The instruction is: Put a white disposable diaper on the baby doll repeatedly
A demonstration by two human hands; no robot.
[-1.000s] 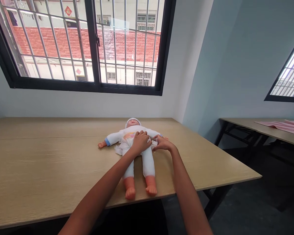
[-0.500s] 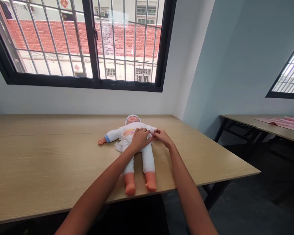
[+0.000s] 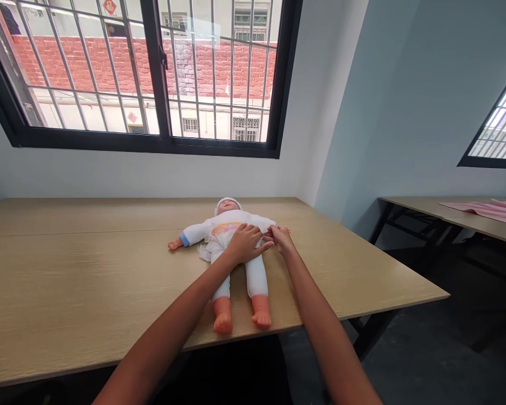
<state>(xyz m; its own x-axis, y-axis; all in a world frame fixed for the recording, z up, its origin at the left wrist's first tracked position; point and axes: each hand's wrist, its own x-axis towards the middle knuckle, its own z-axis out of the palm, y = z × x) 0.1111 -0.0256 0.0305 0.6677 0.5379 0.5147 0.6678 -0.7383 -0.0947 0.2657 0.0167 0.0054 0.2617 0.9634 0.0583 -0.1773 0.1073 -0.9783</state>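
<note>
On the desk by the window: doll clothed, its waist being worked on

Head view: the doll [image 3: 230,219] lies on its back on the desk [image 3: 88,275], feet toward the person, left of the pink striped cloth [image 3: 489,210] on another desk [image 3: 425,203]. What looks done is the clothing: a cap [image 3: 229,199] on the head, white sleeves along both arms, white trouser legs [image 3: 256,275] down to the ankles, and a gauzy skirt [image 3: 206,252] at the hips. The left hand [image 3: 245,243] rests across the waist, its thumb spread away from its fingers; the right hand [image 3: 282,239] is curled beside the hip, and I cannot tell whether cloth is pinched in it. Both being there, I judge the waist unfinished; how much is left cannot be told, since the hands cover that part
</note>
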